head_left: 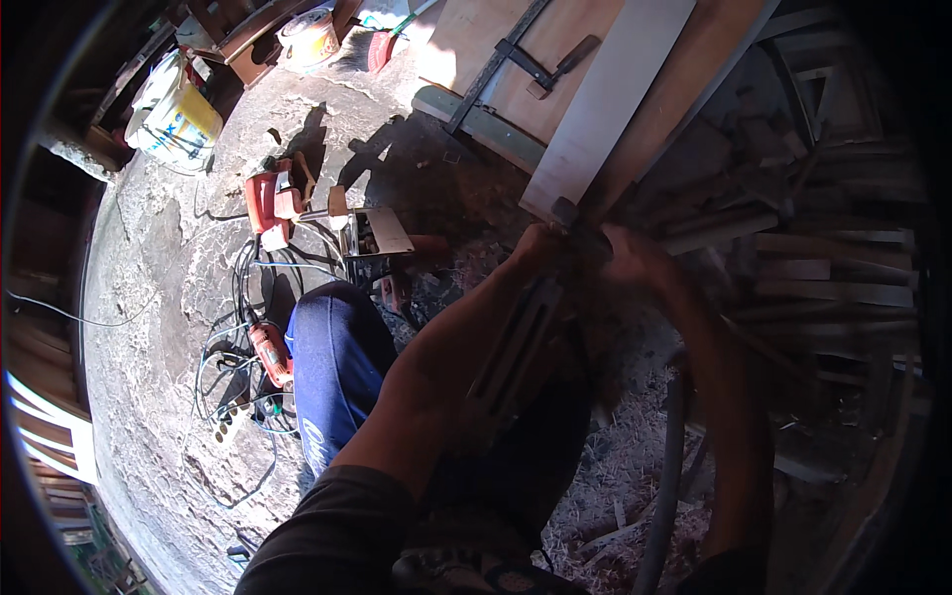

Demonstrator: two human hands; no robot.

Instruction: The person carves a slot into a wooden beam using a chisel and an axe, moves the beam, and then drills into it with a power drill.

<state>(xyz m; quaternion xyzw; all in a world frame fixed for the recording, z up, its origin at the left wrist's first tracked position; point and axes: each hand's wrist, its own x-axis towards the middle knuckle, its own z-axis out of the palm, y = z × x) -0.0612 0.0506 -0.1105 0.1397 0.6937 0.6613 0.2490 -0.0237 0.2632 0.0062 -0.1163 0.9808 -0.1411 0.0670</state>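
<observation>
A long pale board [610,109] lies on a wooden panel [684,94], its near end close to my hands. My left hand [540,246] is closed like a fist just below that end. Across from it, my right hand [633,256] curls inward, its fingers partly lost in shadow. Between them sits a dark, blocky piece [565,210] at the board's end; I cannot make out its kind. Below the hands a slotted metal bar [516,337] slants toward my lap. Farther up, a bar clamp [526,67] grips the panel's left side.
On the floor at left lie a red power tool [268,210], another red tool [270,352], tangled cables and a power strip [230,424]. Buckets [186,124] stand beyond. Timber strips [833,268] are piled at right. A grey hose-like thing [669,476] runs beside my right arm above wood shavings.
</observation>
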